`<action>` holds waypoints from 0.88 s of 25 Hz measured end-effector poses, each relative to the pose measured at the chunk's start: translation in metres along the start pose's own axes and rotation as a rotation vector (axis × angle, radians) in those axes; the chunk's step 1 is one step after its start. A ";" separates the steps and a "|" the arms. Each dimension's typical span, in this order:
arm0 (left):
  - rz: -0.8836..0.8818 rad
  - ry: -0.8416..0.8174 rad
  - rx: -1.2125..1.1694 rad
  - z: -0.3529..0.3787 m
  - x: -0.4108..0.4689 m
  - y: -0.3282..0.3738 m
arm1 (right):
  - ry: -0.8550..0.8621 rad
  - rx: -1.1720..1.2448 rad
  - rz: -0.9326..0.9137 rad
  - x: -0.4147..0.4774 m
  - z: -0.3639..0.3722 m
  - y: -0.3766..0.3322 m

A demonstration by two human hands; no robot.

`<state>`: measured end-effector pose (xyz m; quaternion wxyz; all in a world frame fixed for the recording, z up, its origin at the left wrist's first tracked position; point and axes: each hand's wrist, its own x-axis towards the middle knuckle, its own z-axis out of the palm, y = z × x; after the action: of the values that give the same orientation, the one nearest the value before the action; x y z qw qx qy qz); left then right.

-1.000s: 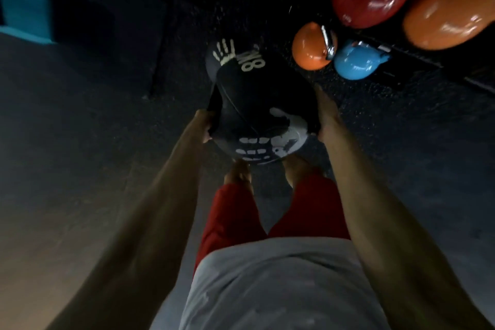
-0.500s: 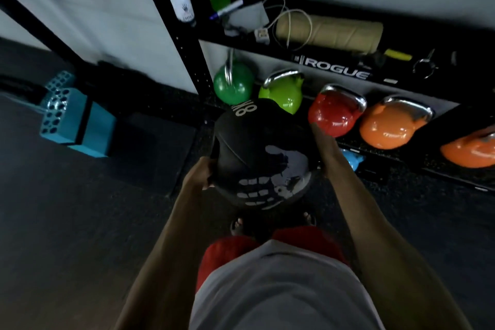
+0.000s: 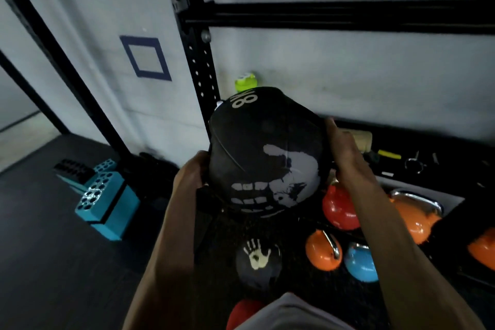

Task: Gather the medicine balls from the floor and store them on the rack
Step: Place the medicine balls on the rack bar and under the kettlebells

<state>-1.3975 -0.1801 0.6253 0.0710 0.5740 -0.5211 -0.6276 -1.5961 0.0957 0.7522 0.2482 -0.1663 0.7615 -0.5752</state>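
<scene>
Holding the ball (image 3: 265,158) up between both hands, the person faces the rack (image 3: 199,67). The left hand (image 3: 188,175) curls its fingers round the ball's lower left side. The right hand (image 3: 344,153) presses flat against the right side, fingers straight. The ball is in the air, in front of the rack's upright. A small ball (image 3: 257,262) lies on the floor (image 3: 53,249) below it, near an orange kettlebell (image 3: 322,250) and a blue kettlebell (image 3: 360,265).
</scene>
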 end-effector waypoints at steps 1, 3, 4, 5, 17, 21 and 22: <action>0.054 0.010 -0.001 0.000 -0.018 0.023 | 0.014 0.019 -0.031 0.000 -0.004 -0.012; 0.242 0.038 0.005 0.007 -0.082 0.063 | 0.009 0.018 -0.066 -0.004 -0.010 -0.035; 0.296 0.038 -0.005 0.008 -0.095 0.074 | 0.012 0.029 -0.077 -0.009 -0.012 -0.045; 0.323 0.041 -0.022 0.008 -0.105 0.084 | 0.037 0.062 -0.073 -0.010 -0.014 -0.056; 0.717 -0.023 -0.028 0.039 -0.194 0.225 | 0.138 0.312 -0.358 -0.005 -0.083 -0.173; 0.795 -0.051 -0.061 0.069 -0.221 0.273 | 0.201 0.316 -0.410 0.016 -0.112 -0.207; 0.790 -0.050 -0.087 0.078 -0.222 0.291 | 0.211 0.317 -0.415 0.023 -0.120 -0.214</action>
<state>-1.5341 -0.1133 0.9672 0.3187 0.3103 -0.6763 -0.5872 -1.6906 0.1179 0.9786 0.0674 -0.2172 0.6331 -0.7399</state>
